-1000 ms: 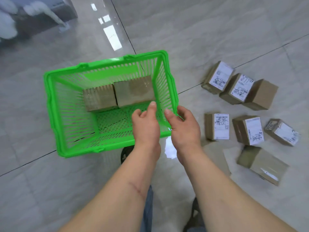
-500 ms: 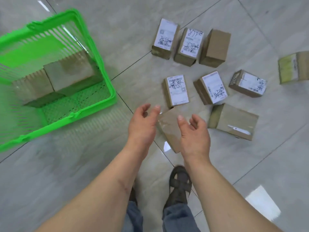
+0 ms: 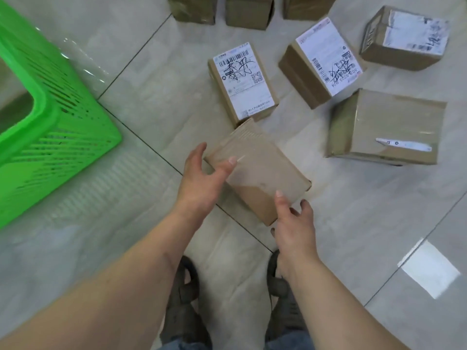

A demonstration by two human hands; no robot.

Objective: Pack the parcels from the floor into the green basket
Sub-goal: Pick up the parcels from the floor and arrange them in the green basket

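A plain brown parcel (image 3: 255, 170) lies on the floor tiles just in front of me. My left hand (image 3: 202, 180) touches its left end, with the thumb lying across the top and the fingers spread along the side. At the parcel's near right corner is my right hand (image 3: 294, 223), fingers spread and their tips against the box. The green basket (image 3: 48, 107) stands at the left, cut off by the frame edge, its inside hidden. Several more parcels lie beyond: a labelled one (image 3: 242, 79) right behind the plain parcel, and a large plain one (image 3: 389, 125) to the right.
Two more labelled parcels (image 3: 326, 56) (image 3: 409, 36) lie at the upper right. A row of three brown boxes (image 3: 249, 11) is cut off at the top edge. My feet in dark sandals (image 3: 184, 286) stand below the hands. Bare tiles separate basket and parcels.
I have turned away from the basket and bent closer to the floor. Both hands have come down from mid-air onto the plain brown parcel.
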